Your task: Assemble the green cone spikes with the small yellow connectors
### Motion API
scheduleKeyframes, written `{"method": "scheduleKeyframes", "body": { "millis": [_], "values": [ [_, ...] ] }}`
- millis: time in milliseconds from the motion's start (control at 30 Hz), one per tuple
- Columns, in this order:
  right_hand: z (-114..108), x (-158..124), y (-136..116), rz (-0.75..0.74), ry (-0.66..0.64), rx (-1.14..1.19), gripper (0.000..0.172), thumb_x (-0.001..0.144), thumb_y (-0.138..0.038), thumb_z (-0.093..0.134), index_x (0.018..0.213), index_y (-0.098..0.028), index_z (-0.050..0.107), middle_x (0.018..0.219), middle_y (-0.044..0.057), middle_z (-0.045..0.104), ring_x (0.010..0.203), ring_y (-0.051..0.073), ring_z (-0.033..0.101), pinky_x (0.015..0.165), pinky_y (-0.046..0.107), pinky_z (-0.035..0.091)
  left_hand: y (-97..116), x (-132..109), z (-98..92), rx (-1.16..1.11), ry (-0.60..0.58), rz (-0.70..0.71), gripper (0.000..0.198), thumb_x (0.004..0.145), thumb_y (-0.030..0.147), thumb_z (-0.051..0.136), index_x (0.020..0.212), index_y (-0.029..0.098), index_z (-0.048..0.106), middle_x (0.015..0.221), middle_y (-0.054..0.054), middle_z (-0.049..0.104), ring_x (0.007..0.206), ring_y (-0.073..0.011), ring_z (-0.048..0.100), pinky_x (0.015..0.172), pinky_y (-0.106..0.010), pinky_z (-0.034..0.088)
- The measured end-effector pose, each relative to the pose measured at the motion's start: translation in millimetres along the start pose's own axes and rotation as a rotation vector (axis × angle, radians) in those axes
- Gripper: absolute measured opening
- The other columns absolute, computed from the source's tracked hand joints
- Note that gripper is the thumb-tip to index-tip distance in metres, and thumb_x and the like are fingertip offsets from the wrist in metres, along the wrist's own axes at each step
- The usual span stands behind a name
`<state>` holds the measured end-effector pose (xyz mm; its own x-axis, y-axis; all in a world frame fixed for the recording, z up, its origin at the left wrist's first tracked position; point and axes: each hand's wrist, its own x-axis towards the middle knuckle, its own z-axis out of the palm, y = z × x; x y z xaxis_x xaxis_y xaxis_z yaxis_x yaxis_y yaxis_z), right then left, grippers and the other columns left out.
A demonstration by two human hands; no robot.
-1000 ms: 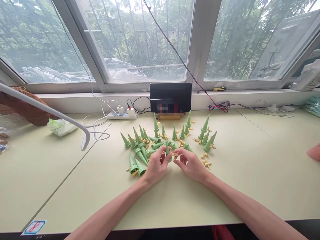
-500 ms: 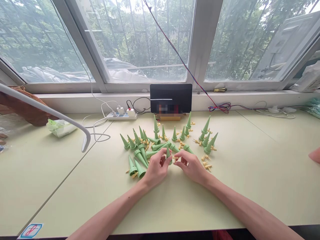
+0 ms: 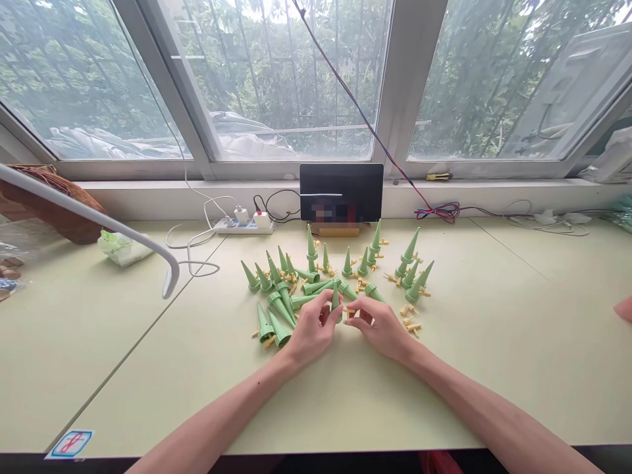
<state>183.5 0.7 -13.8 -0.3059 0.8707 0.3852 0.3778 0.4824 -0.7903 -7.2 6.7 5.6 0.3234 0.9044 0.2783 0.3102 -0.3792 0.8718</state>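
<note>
In the head view, the left hand (image 3: 312, 327) has its fingers closed around a green cone (image 3: 335, 299), tip upward, above the table (image 3: 355, 408). Just beside it, the right hand (image 3: 380, 324) pinches a small yellow fitting (image 3: 350, 312), thumb and fingertips nearly together; whether cone and fitting touch, I cannot tell. More cones (image 3: 279, 328) stand or lie around.

The whole view has slid a tiny bit to the right, so the black screen (image 3: 342, 182) sits further over. The paper label (image 3: 72, 444) dipped half a second ago and is now higher up. The green cone (image 3: 335, 303) in the left hand (image 3: 312, 329) shows a little higher than at that dip. At the right edge, less of another person's skin (image 3: 624, 309) shows than a second ago.
</note>
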Motion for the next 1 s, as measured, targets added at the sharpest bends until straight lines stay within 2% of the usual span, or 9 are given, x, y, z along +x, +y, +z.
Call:
{"method": "scheduleKeyframes", "body": {
  "millis": [267, 467, 700, 1000],
  "values": [
    [-1.5, -0.3, -2.9, -0.009, -0.023, -0.010, 0.009, 0.093, -0.029, 0.065, 0.094, -0.021, 0.067, 0.080, 0.002, 0.066, 0.061, 0.014, 0.051, 0.060, 0.029, 0.044, -1.8, -1.4, 0.1, 0.020, -0.019, 0.017, 0.012, 0.098, 0.032, 0.053, 0.098, 0.020, 0.055, 0.066, 0.005, 0.046, 0.054, -0.0093, 0.036, 0.051, -0.024, 0.029],
    [-2.5, -0.2, -3.0, -0.001, -0.044, -0.006, 0.010, 0.094, -0.028, 0.064, 0.093, -0.019, 0.068, 0.076, 0.002, 0.065, 0.060, 0.014, 0.048, 0.059, 0.028, 0.042, -4.2, -1.7, 0.7, 0.040, -0.036, 0.018, 0.012, 0.098, 0.032, 0.052, 0.099, 0.020, 0.055, 0.066, 0.005, 0.045, 0.054, -0.0096, 0.038, 0.051, -0.024, 0.028],
    [-1.9, 0.1, -1.5, 0.003, -0.042, -0.001, 0.014, 0.095, -0.028, 0.060, 0.088, -0.019, 0.066, 0.070, 0.000, 0.060, 0.059, 0.013, 0.045, 0.058, 0.027, 0.039, -5.2, -1.7, 1.3, 0.062, -0.040, 0.032, 0.010, 0.097, 0.029, 0.053, 0.098, 0.020, 0.055, 0.060, 0.007, 0.033, 0.054, -0.0092, 0.030, 0.051, -0.023, 0.026],
    [-2.7, 1.2, -1.7, -0.007, -0.046, 0.009, 0.018, 0.098, -0.026, 0.054, 0.084, -0.020, 0.063, 0.070, 0.000, 0.061, 0.059, 0.013, 0.046, 0.059, 0.026, 0.039, -4.7, -1.9, 1.5, 0.066, -0.076, 0.029, 0.013, 0.098, 0.031, 0.051, 0.100, 0.019, 0.056, 0.067, 0.004, 0.048, 0.055, -0.0100, 0.041, 0.052, -0.023, 0.030]
  ]
}}
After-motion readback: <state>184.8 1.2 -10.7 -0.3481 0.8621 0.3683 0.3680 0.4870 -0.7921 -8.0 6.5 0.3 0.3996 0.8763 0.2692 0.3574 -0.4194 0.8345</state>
